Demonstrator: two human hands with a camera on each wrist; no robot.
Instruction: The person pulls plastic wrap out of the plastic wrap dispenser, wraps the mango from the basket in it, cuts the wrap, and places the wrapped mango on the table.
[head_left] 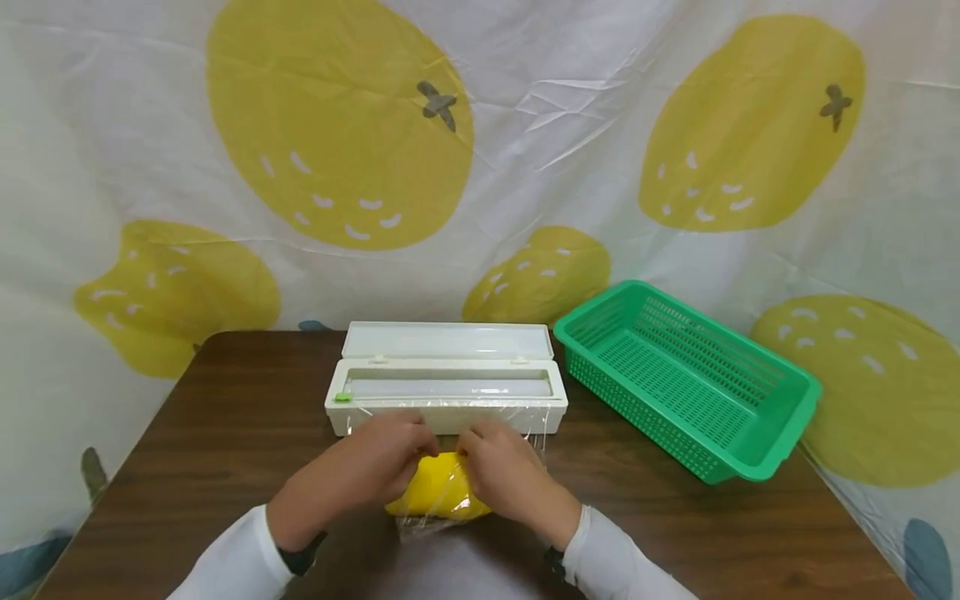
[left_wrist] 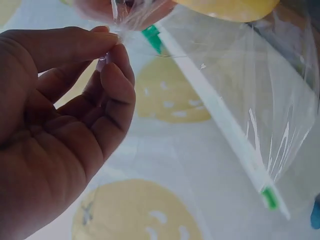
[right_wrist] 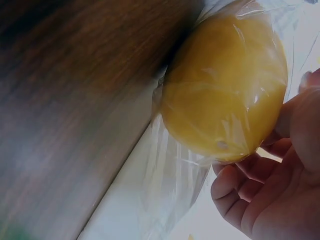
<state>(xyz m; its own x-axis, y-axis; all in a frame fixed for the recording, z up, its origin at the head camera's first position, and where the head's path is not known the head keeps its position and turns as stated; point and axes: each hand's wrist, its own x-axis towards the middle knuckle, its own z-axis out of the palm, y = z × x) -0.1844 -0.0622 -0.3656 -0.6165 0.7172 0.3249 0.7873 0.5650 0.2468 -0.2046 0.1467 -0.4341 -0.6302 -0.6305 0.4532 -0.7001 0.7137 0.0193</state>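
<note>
A smooth yellow oval fruit [head_left: 435,492] lies on the table in front of me, with clear plastic wrap [left_wrist: 287,125] around it. My left hand [head_left: 382,458], at the fruit's far left side, pinches gathered film between thumb and fingertips. On the other side, my right hand [head_left: 506,471] has its fingers curled on the film close against the fruit [right_wrist: 225,85]; the fruit partly hides those fingertips in the right wrist view. Film stretches between the fruit and the white wrap dispenser [head_left: 450,419] just beyond my hands. Its lid [head_left: 448,340] is raised, showing the roll inside.
A green slide cutter [head_left: 342,397] sits at the left end of the dispenser's front rail. To the right, a green perforated basket [head_left: 630,392] stands at an angle on the brown wooden table [head_left: 247,417]. A lemon-print cloth [head_left: 525,150] hangs behind the table.
</note>
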